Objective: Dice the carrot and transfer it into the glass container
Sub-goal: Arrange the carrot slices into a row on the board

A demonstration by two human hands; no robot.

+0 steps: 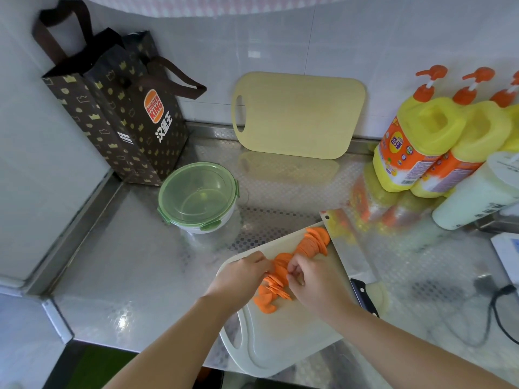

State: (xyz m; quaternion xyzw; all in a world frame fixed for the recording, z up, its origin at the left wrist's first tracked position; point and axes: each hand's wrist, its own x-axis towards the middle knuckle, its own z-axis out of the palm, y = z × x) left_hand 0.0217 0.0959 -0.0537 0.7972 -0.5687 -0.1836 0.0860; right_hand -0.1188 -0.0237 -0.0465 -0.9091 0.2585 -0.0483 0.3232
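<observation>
Thin orange carrot slices (310, 244) lie in a fanned row across the white cutting board (283, 341). My left hand (241, 276) rests its fingertips against the slices from the left. My right hand (311, 279) pinches slices near the middle of the row with curled fingers. A cleaver (348, 242) with a black handle lies flat along the board's right edge, held by neither hand. The glass container (198, 196) with its green clip lid on stands on the counter to the upper left of the board.
A tan cutting board (297, 116) leans on the back wall. A dark paper bag (118, 108) stands at the back left. Yellow pump bottles (427, 141) and a white bottle (477, 192) crowd the right. A black cable (500, 313) lies at the right edge.
</observation>
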